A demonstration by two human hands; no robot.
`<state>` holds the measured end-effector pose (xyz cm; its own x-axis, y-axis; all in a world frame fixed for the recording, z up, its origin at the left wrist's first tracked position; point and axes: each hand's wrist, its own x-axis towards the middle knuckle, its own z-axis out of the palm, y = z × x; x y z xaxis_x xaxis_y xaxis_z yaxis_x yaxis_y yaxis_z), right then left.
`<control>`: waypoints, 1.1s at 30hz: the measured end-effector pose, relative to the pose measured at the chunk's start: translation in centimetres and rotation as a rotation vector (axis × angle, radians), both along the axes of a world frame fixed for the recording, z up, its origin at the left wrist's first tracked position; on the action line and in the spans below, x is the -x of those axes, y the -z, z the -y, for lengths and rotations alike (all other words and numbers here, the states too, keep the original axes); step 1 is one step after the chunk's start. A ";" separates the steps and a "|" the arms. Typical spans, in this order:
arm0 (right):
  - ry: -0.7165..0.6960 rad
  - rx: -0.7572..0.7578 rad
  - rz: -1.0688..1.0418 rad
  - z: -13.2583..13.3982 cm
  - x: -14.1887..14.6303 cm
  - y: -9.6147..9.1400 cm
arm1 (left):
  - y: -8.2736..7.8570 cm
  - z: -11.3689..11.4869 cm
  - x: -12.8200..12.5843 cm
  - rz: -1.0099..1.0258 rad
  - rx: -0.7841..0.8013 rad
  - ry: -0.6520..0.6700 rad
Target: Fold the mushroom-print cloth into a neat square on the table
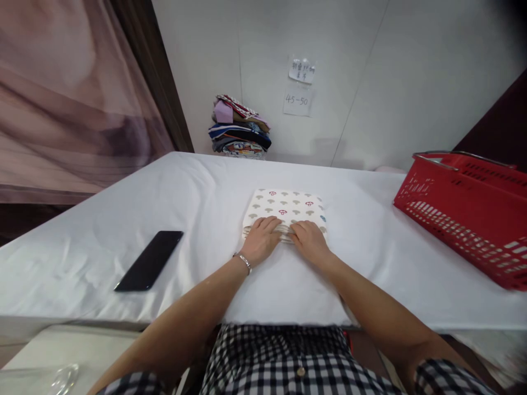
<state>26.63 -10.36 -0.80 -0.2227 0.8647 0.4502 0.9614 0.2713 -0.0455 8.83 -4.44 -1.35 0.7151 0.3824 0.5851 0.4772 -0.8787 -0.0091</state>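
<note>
A folded white cloth (290, 204) printed with small grey and red mushrooms lies on the white-covered table in front of me. Its layers are stacked along the near edge. My left hand (262, 238) grips the left part of that edge, fingers on top and thumb at the side of the layers. My right hand (309, 240) grips the same edge just to the right, with its fingers curled over the top. A small gap showing the layered folds separates the two hands. The undersides of the fingers are hidden.
A black phone (150, 260) lies on the white tablecloth (214, 219) to the left. At the right stands a red plastic basket (469, 208) with metal handles. A pile of folded fabrics (240, 129) sits at the back by the wall, near paper signs (297, 101).
</note>
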 end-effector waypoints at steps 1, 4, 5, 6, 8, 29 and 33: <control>0.000 0.000 -0.002 0.0 0.0 0.0 | 0.1 -0.1 0.0 -0.006 0.002 -0.004; -0.012 0.000 -0.008 0.0 0.0 0.0 | 0.2 -0.3 -0.1 -0.021 0.001 -0.009; -0.014 -0.002 -0.012 0.0 0.0 0.0 | 0.1 -0.3 -0.1 -0.024 0.003 -0.009; -0.014 -0.005 -0.016 0.0 0.0 -0.1 | 0.1 -0.3 -0.1 -0.024 0.006 -0.008; -0.017 -0.005 -0.022 0.2 0.1 -0.2 | 0.0 -0.3 0.0 -0.011 0.010 -0.009; -0.041 -0.030 0.003 0.3 -0.1 -0.2 | -0.4 -1.2 1.0 0.040 0.125 -0.072; -0.029 -0.037 0.005 0.2 -0.2 -0.1 | -0.6 -2.1 2.1 0.049 0.088 -0.136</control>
